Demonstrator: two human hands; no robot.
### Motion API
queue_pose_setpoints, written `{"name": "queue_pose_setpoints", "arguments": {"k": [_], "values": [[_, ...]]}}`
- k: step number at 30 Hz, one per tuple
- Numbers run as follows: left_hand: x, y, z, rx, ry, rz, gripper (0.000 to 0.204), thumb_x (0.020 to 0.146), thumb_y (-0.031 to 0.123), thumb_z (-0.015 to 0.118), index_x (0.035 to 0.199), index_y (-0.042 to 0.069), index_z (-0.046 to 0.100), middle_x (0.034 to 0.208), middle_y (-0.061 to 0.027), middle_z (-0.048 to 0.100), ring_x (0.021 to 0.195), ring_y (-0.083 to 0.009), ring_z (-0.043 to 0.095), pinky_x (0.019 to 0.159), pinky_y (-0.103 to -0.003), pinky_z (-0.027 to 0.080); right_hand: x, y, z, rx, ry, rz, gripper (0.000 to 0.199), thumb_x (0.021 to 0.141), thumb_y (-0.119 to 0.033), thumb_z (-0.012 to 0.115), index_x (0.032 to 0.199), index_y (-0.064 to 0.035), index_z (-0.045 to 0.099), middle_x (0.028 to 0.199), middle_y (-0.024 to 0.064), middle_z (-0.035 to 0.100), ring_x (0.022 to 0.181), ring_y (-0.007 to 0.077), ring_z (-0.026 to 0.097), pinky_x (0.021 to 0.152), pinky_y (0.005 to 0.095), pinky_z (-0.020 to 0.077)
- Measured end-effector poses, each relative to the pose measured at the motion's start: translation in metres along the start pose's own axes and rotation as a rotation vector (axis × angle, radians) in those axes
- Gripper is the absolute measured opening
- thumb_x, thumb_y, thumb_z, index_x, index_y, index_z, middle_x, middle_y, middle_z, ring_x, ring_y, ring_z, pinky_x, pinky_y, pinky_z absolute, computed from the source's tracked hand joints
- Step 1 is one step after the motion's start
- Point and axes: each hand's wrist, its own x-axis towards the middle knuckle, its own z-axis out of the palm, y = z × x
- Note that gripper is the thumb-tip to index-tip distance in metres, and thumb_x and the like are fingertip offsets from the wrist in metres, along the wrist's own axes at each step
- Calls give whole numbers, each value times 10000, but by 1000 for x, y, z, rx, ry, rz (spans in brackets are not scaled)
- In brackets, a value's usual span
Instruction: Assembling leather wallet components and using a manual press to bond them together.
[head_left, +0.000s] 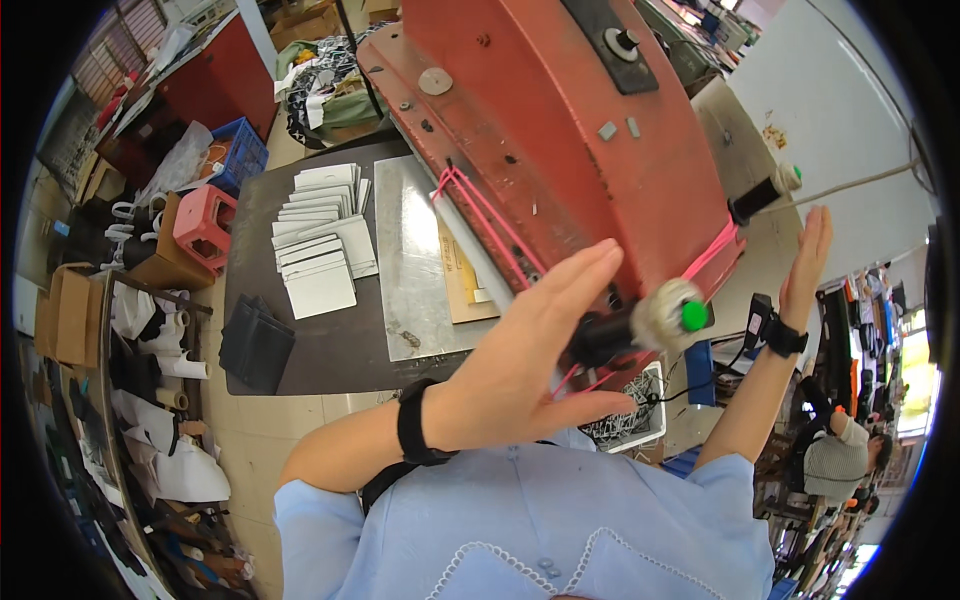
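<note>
Two handles (662, 318) stand between left hand (515, 365) and right hand (801, 275).

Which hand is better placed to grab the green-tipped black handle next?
Probably your left hand: it's open just beside the green-tipped black cylindrical handle. Your right hand is farther away, near the other, pale-ended black handle.

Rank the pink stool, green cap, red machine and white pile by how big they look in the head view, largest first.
1. Red machine
2. White pile
3. Pink stool
4. Green cap
This ranks apparent size only.
</note>
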Motion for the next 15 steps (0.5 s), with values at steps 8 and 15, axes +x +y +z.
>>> {"name": "queue_pose_setpoints", "arguments": {"k": [8, 15], "values": [[-36, 11, -28, -278, 59, -131, 703, 842, 13, 747, 1394, -8, 312, 1086, -153, 599, 962, -190, 600, 863, -328, 484, -41, -53, 67, 375, -144, 78, 487, 1089, -311, 318, 1458, 3, 368, 1417, 247, 494, 1318, 307, 502, 1124, 403, 388], [-36, 13, -38, -280, 24, -112, 730, 798, -1, 771, 1380, -24, 331, 1060, -129, 584, 922, -184, 601, 810, -308, 482, -47, -59, 64, 421, -172, 75, 535, 1092, -350, 291, 1482, 13, 328, 1460, 238, 452, 1383, 298, 426, 1166, 387, 325]]}}
